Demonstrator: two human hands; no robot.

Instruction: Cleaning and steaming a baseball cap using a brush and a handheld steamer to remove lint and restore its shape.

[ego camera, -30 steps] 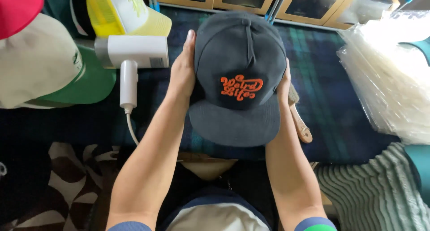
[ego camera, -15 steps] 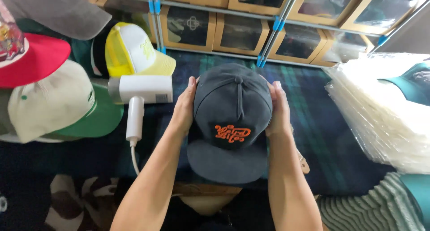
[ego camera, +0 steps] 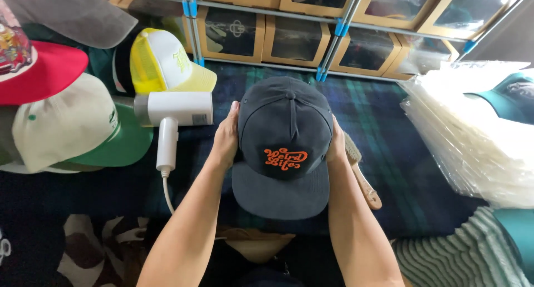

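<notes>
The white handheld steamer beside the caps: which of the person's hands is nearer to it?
Left. The left hand cups the near side of the dark grey cap, just right of the steamer. The right hand holds the cap's far side, with the cap between it and the steamer.

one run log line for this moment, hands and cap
left hand: holds grey cap side | right hand: holds other side | cap: brim toward person, over plaid cloth | near: white steamer, brush
</notes>
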